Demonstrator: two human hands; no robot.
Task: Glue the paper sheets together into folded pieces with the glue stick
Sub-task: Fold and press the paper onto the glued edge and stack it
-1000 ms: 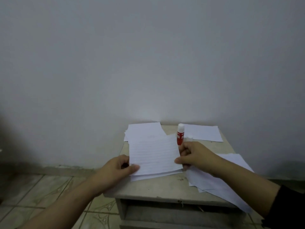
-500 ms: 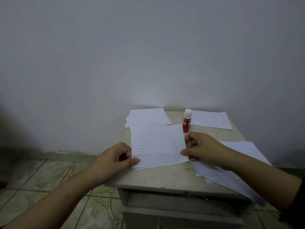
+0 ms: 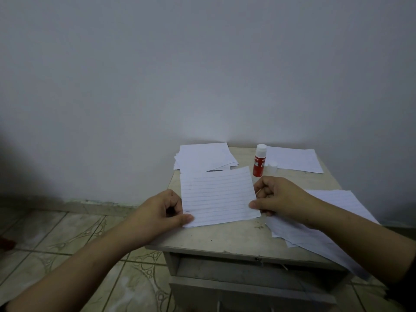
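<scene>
The fingers of the right hand pinch the right edge of a lined paper sheet, thumb on top near the lower right corner, the other fingers curled in beneath and beside the edge. Across from it, the left hand grips the sheet's lower left corner, thumb laid flat over the paper, the remaining fingers folded under the palm. Between the two hands the sheet lies over the middle of the tabletop, a little askew, its ruled lines facing up; whether it rests flat on the surface or is lifted slightly I cannot tell.

Just behind the right hand stands the glue stick, upright, red body with a white top, and close beside it on the right sits a small white cap. Further back on the left is a stack of white sheets, loosely fanned, its near edge reaching the far edge of the held sheet. At the far right corner a single sheet lies flat near the wall. Under the right forearm more loose sheets spread towards the right edge of the tabletop, some hanging over it.

The tabletop is pale and scuffed, with an open compartment in the cabinet front below it. Patterned floor tiles run off to the left, and a dark sleeve shows at the right arm's lower end
</scene>
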